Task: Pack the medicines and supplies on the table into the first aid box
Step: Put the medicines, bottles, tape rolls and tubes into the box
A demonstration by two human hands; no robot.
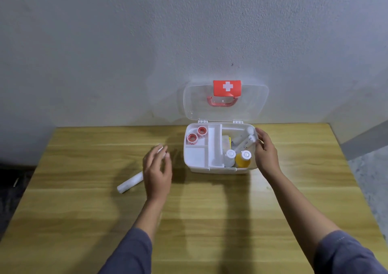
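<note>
One roll [130,183] left on the table, long axis running 8 to 2 o'clock, right under my left hand [157,169], fingers open. My right hand [265,152], also open, rests on the box [218,169].

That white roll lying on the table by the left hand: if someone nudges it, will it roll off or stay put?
The white roll is a long cylinder lying on its side on the smooth wooden table, so a sideways nudge would probably set it rolling. It looks like soft wrapped gauze, so likely light and slightly squashy. The left hand hovers beside it.
</note>
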